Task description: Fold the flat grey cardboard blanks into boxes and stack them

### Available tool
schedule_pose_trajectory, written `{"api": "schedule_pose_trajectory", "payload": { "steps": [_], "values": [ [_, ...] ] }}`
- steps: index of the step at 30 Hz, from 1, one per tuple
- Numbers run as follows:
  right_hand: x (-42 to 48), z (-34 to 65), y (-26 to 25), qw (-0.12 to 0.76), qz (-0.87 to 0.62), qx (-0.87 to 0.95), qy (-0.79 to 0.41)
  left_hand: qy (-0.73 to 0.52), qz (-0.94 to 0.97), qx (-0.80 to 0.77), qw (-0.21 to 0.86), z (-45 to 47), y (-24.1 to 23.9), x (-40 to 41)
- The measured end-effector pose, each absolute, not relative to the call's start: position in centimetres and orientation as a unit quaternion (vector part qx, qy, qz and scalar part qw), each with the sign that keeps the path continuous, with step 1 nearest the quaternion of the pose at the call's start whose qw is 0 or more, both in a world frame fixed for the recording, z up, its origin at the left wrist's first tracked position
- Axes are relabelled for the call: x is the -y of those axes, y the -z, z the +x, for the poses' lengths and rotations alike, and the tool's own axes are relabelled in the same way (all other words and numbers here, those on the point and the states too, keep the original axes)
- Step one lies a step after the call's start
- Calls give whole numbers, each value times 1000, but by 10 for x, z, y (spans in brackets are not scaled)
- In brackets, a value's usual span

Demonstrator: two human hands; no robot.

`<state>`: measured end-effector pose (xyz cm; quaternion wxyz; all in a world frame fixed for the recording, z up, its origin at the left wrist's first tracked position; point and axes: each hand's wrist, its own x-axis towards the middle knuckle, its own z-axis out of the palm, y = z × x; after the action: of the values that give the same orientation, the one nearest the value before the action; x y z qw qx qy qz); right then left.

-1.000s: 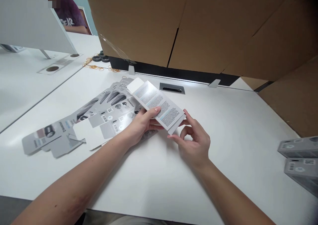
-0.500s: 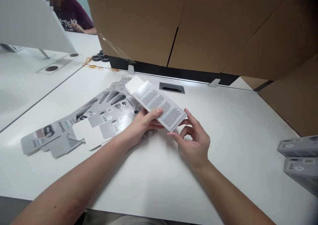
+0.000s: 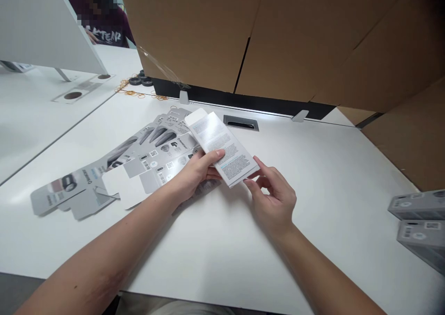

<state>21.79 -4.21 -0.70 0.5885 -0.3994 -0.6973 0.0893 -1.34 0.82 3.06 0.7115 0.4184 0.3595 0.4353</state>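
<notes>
A light grey cardboard box (image 3: 224, 150) printed with small text is held tilted above the table, a white flap sticking out at its far end. My left hand (image 3: 200, 169) is closed round its left side, thumb on the printed face and fingers underneath. At the near right end, the thumb and fingers of my right hand (image 3: 273, 189) pinch the box's edge; the end flap there is mostly hidden. Beneath and left of my left hand lies a fanned pile of flat, unfolded box blanks (image 3: 139, 166) with pictures and barcodes.
Two folded grey boxes (image 3: 422, 231) stand at the right edge of the white table (image 3: 215, 259). Large brown cardboard (image 3: 278, 36) walls the back. Rubber bands (image 3: 130, 92) and black rings (image 3: 141, 80) lie back left. A person (image 3: 104, 27) sits behind a white divider (image 3: 41, 27).
The box has turned a little, so its near end sits slightly further left. My right fingers have shifted along that end. The person in the background has moved.
</notes>
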Motion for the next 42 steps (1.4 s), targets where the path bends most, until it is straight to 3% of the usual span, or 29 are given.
{"api": "schedule_pose_trajectory", "payload": {
  "steps": [10,23,29,35,42],
  "values": [
    [45,216,5,617,-376,665,-190,-320,445,-368,751,-31,-34,-13],
    [44,216,6,619,-378,631,-275,-288,451,-406,741,-34,-39,-13],
    [42,216,3,593,-432,629,-259,-349,449,-404,717,-26,-37,-13],
    [37,230,3,587,-405,656,-246,-456,533,-370,609,-25,-44,-7],
    [31,244,3,563,-412,658,-283,-219,764,-313,520,-35,-34,-9]
  ]
}}
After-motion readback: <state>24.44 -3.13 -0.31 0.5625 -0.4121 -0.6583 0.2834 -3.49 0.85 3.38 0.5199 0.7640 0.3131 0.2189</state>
